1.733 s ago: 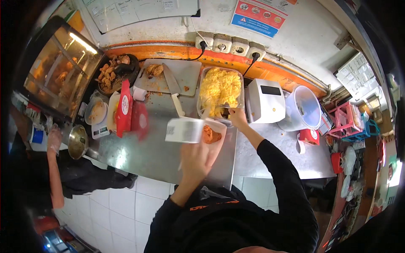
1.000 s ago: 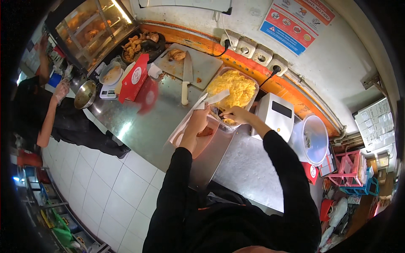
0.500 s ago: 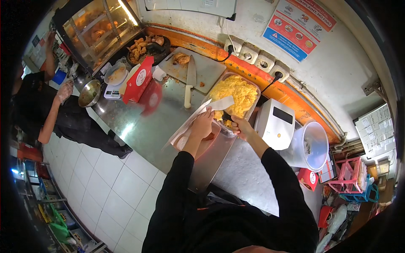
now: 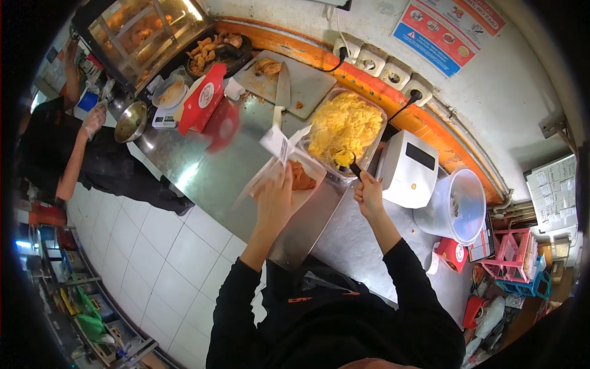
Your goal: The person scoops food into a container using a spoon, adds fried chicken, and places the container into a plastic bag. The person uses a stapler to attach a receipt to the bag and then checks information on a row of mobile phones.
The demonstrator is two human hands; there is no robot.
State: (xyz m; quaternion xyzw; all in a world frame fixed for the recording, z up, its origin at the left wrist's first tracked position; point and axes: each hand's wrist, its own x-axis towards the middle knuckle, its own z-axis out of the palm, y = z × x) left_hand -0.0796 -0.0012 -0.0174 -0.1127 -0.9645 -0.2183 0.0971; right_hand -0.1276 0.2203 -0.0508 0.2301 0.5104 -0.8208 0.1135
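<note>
Through the head camera, my only view, I have the right hand (image 4: 369, 192) closed around the black handle of the spoon (image 4: 356, 170), whose bowl, loaded with yellow food (image 4: 348, 122), sits over the near end of the tub (image 4: 375, 146); gripping by the handle probably keeps the fingers off the food. The left hand (image 4: 275, 200) is at the box (image 4: 315, 168), likely steadying it; I can't tell whether its fingers pinch the wall. The box lies open just beside the tub, chicken (image 4: 302, 177) inside, presumably for easy reach. Beyond, the knife (image 4: 283, 89) lies across the board (image 4: 314, 93).
</note>
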